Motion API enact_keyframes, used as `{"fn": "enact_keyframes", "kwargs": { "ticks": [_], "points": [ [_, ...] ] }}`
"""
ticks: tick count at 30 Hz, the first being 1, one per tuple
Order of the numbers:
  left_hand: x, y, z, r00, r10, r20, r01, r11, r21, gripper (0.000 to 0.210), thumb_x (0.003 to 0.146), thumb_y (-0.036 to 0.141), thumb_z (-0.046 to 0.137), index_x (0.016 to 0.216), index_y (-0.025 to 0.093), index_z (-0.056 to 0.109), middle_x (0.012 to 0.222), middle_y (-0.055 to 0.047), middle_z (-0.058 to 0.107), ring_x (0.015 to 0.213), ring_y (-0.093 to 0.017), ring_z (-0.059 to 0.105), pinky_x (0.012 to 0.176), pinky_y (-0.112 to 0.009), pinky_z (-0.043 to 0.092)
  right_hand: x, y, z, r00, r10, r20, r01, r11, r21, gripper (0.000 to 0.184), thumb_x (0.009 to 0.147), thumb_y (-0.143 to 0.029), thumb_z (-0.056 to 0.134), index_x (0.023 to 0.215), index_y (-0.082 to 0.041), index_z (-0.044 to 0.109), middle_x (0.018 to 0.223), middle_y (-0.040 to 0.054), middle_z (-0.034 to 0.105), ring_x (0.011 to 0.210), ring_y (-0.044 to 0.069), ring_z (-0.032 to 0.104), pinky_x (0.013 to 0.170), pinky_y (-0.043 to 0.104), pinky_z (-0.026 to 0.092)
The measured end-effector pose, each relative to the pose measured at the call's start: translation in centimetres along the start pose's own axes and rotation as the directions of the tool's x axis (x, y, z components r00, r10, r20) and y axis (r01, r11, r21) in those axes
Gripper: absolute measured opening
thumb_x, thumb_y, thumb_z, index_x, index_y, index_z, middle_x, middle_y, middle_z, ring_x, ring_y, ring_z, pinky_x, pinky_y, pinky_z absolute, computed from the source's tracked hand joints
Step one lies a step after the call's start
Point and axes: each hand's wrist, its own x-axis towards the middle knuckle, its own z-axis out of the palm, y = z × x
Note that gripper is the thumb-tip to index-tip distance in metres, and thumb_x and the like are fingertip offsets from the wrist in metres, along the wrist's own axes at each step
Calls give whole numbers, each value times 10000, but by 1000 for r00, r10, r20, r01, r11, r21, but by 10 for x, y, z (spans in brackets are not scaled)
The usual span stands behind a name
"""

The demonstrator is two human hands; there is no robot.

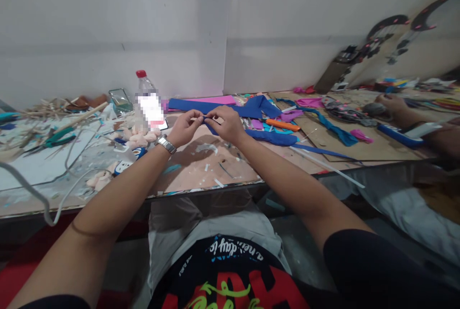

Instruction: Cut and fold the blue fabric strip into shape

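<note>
Above the littered table, my left hand point(184, 130) and my right hand point(229, 126) meet with fingertips pinched together. Between them is a small dark-blue strip point(212, 129), paper or fabric, I cannot tell which; most of it is hidden by my fingers. Behind my hands lies a wide blue sheet point(196, 104) with a pink sheet point(219, 100) beside it. An orange-handled cutter point(282, 125) rests just beyond my right wrist, near another folded blue piece point(273, 137). A thin white stick point(332, 168) reaches over the table's front edge.
On the left are a red-capped bottle point(146, 89), a lit phone point(151, 110), green-handled pliers point(59, 139), pale lumps point(138, 136) and a looping white cable point(32, 194). A co-worker's hand point(391, 107) is at the right, near a blue-and-white glue gun point(402, 135).
</note>
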Motion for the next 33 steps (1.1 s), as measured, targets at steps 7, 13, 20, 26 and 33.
{"fn": "enact_keyframes", "kwargs": {
  "ticks": [7, 13, 20, 26, 33],
  "points": [
    [0, 4, 1, 1000, 5, -19, -5, 1000, 24, 346, 972, 504, 611, 979, 176, 723, 984, -80, 749, 894, -205, 661, 790, -316, 507, -1, 0, 0, 999, -22, -33, 23, 1000, 21, 167, 939, -352, 715, 946, -190, 757, 875, 58, 756, 816, 218, 646, 802, 367, 466],
    [0, 3, 0, 1000, -16, 1, 16, 1000, 0, 395, 958, 561, 621, 956, 180, 725, 953, -76, 748, 865, -207, 654, 796, -329, 504, 1, -2, -1, 998, -71, 1, 70, 995, 66, 152, 962, -316, 666, 1001, -221, 778, 979, 67, 770, 905, 228, 665, 883, 396, 495],
    [0, 5, -2, 998, -66, 4, 66, 992, -105, 403, 922, 575, 662, 992, 183, 723, 978, -66, 716, 845, -183, 624, 780, -317, 509, 1, -2, 1, 999, -6, -53, 10, 998, 68, 163, 951, -336, 644, 977, -203, 735, 901, 59, 737, 843, 218, 638, 831, 378, 498],
    [2, 3, -1, 991, -132, -20, 125, 969, -212, 361, 834, 525, 771, 904, 181, 683, 874, -24, 651, 777, -146, 581, 754, -292, 504, 1, -1, 1, 989, 68, -134, -50, 990, 131, 186, 945, -362, 644, 1008, -199, 708, 900, 51, 726, 816, 197, 642, 797, 348, 511],
    [4, 3, 1, 972, -229, 58, 234, 907, -350, 413, 789, 580, 782, 857, 197, 645, 831, -4, 611, 778, -141, 596, 775, -299, 562, 0, -2, 2, 987, 107, -121, -89, 986, 144, 214, 962, -406, 628, 996, -206, 695, 907, 49, 725, 814, 196, 636, 805, 356, 510]
  ]
}}
